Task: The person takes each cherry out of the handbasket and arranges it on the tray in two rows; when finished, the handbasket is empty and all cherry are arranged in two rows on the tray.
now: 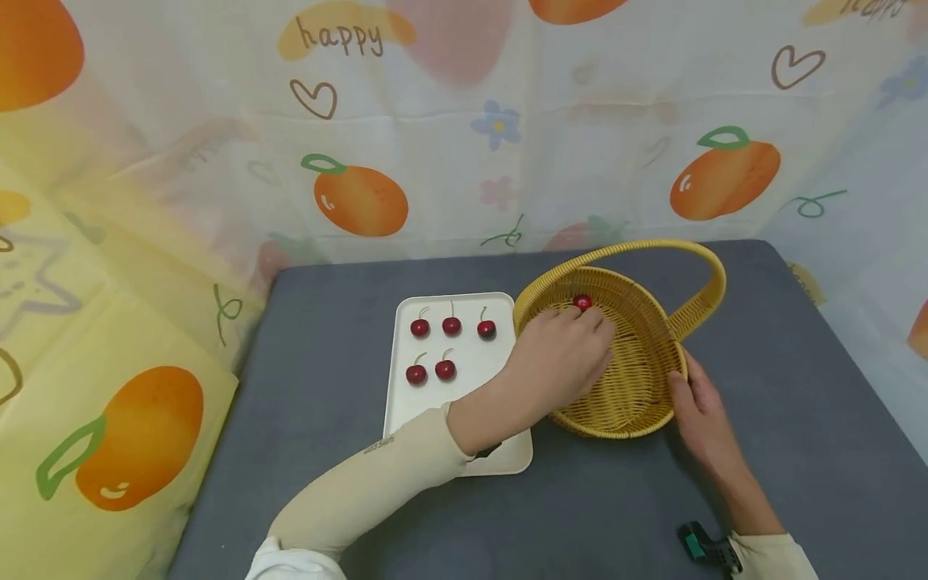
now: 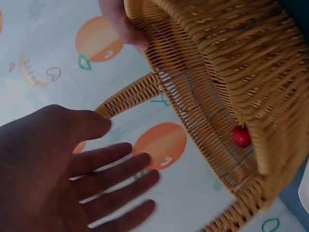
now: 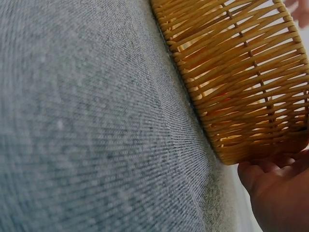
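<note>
Over the opening of a yellow wicker basket [image 1: 631, 395], my left hand [image 1: 558, 354] hangs with nothing in its grasp. Loosely spread fingers of that hand [image 2: 87, 179] show in the left wrist view, apart from the basket wall. One red cherry [image 1: 582, 303] lies inside the basket, near the far wall, just beyond my left fingers; the left wrist view shows this cherry [image 2: 241, 136] too. My right hand [image 1: 703, 415] grips the basket's right side, thumb at the rim. In the right wrist view, the right hand [image 3: 282, 193] touches the woven outer wall [image 3: 241, 82].
Left of the basket lies a white tray [image 1: 406, 411] with several stemmed cherries [image 1: 445, 370] in two rows. My left forearm crosses its lower right part. The basket's arched handle [image 1: 706, 282] rises at the back right. A printed curtain [image 1: 449, 161] hangs behind the grey table [image 1: 319, 362].
</note>
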`<act>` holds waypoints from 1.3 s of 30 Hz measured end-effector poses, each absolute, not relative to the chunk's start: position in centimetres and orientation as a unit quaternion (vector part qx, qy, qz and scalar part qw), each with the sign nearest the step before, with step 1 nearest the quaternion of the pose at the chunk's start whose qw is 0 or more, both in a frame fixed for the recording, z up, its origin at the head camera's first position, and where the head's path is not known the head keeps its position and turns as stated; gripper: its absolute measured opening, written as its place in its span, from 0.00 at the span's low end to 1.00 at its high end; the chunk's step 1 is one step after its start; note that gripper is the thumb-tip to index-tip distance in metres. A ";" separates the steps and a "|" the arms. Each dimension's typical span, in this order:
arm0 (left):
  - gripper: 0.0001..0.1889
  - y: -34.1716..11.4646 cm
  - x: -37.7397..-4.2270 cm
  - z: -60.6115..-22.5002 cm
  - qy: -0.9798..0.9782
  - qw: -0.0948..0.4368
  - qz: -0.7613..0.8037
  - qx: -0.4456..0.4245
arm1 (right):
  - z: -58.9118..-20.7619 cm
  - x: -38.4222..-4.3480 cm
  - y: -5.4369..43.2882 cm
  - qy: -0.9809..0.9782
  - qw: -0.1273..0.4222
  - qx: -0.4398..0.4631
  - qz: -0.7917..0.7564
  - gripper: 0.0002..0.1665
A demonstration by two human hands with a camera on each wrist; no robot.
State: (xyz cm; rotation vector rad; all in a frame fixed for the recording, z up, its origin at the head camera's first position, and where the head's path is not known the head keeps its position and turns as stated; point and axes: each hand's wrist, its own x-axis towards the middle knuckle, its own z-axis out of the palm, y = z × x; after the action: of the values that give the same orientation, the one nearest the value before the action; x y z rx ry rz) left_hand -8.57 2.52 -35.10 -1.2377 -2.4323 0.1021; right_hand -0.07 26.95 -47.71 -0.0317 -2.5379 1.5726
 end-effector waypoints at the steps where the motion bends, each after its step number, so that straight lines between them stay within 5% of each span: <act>1: 0.14 3.0 -8.8 -35.1 -0.879 0.191 0.043 -0.435 | -47.7 -0.1 26.9 -0.846 0.077 -0.010 0.528 0.33; 15: 0.08 9.1 -14.0 -35.0 -0.913 0.028 0.123 -0.388 | -47.9 -0.4 26.9 -0.846 0.074 -0.004 0.529 0.33; 22: 0.17 10.6 -16.0 -36.5 -0.921 -0.060 0.129 -0.364 | -48.0 -0.2 27.0 -0.844 0.081 -0.001 0.531 0.33; 31: 0.08 11.1 -17.1 -37.6 -0.913 -0.068 0.158 -0.369 | -47.8 0.0 26.9 -0.841 0.085 -0.014 0.534 0.33; 39: 0.10 11.3 -17.5 -37.8 -0.909 -0.081 0.182 -0.366 | -48.2 0.0 27.0 -0.839 0.093 -0.012 0.536 0.32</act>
State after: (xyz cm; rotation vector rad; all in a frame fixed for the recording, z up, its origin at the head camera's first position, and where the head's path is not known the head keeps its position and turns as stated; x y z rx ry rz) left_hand -17.47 11.31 -37.80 -1.2124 -3.0133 0.6033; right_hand -0.02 26.95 -48.20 -0.0356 -2.4909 1.5917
